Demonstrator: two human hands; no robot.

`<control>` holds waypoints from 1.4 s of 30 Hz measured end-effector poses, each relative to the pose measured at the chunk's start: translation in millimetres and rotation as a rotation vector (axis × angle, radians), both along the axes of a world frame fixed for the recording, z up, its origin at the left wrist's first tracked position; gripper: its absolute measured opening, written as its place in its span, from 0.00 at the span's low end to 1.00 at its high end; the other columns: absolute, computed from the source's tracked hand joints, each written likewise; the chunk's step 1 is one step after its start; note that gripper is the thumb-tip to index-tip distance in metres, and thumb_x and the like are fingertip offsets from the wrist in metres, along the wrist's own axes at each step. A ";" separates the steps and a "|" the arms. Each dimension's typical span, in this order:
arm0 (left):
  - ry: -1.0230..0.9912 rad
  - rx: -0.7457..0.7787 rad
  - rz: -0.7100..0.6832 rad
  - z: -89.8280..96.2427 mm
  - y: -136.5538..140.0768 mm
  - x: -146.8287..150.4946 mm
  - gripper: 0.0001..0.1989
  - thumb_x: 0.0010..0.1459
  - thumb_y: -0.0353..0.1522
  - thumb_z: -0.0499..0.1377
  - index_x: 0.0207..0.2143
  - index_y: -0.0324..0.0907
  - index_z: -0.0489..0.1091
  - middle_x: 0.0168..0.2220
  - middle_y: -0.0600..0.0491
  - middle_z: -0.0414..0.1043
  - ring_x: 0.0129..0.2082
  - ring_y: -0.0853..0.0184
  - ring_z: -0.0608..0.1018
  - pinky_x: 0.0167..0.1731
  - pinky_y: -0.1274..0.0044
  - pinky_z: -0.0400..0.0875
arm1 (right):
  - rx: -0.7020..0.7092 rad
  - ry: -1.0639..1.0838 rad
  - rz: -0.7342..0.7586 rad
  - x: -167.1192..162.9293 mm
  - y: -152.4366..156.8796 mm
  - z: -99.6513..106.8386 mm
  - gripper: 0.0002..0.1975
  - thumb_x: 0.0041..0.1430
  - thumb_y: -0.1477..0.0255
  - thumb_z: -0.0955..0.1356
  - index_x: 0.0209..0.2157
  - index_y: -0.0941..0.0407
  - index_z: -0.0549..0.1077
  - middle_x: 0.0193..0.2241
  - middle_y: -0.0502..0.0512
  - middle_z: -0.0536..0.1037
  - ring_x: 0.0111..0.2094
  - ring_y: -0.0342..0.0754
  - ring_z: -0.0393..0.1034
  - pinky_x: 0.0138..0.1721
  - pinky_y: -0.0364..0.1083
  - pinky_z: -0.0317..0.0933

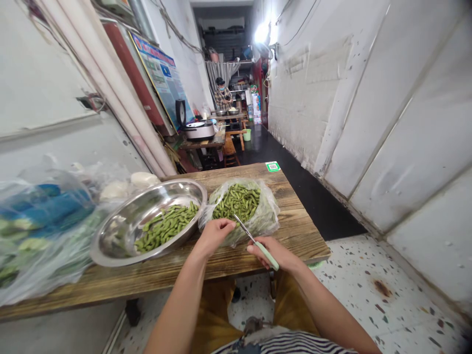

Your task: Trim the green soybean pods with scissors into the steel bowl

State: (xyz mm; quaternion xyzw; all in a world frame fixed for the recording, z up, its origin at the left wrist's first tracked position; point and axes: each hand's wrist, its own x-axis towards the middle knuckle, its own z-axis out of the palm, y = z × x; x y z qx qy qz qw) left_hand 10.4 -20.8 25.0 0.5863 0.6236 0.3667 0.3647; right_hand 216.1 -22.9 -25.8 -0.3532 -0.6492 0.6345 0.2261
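Note:
My right hand (272, 251) is closed on scissors (264, 251) with pale green handles, their metal blades pointing up and left. Close to the blade tips, my left hand (216, 233) pinches what looks like a green soybean pod, mostly hidden by the fingers. Both hands are at the near side of a clear plastic bag (271, 209), which lies open and full of green pods (238, 199). Left of the bag stands a wide steel basin (125, 219), with more pods (167, 226) heaped on its right side.
The wooden table (295, 223) carries plastic bags of vegetables (44, 231) at the left. A QR-code card (273, 166) lies at its far corner. Farther back are a rice cooker (199, 130) on another table, a green bucket (247, 134) and a person (222, 96) beside bowls.

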 end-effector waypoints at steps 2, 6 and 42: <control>0.011 0.001 -0.001 1.1 0.2 0.6 0.18 0.47 0.44 0.58 0.26 0.37 0.74 0.18 0.57 0.64 0.20 0.72 0.62 0.21 0.80 0.56 | 0.005 -0.001 0.007 0.1 1.0 -2.5 0.20 0.54 0.53 0.67 0.36 0.56 0.69 0.15 0.41 0.62 0.13 0.37 0.56 0.14 0.36 0.54; 0.026 0.007 -0.002 1.0 1.1 0.0 0.17 0.47 0.43 0.58 0.26 0.37 0.75 0.17 0.58 0.64 0.19 0.72 0.62 0.21 0.80 0.56 | 0.004 0.006 0.012 0.1 2.4 -2.7 0.21 0.54 0.52 0.67 0.37 0.56 0.69 0.15 0.41 0.61 0.14 0.37 0.56 0.14 0.37 0.53; -0.546 0.105 0.215 -19.6 5.3 12.4 0.25 0.46 0.42 0.63 0.43 0.34 0.70 0.23 0.56 0.69 0.19 0.76 0.69 0.19 0.82 0.59 | -0.092 0.049 -0.150 -11.5 -0.7 4.8 0.23 0.47 0.54 0.72 0.36 0.57 0.69 0.11 0.39 0.60 0.11 0.37 0.54 0.11 0.36 0.50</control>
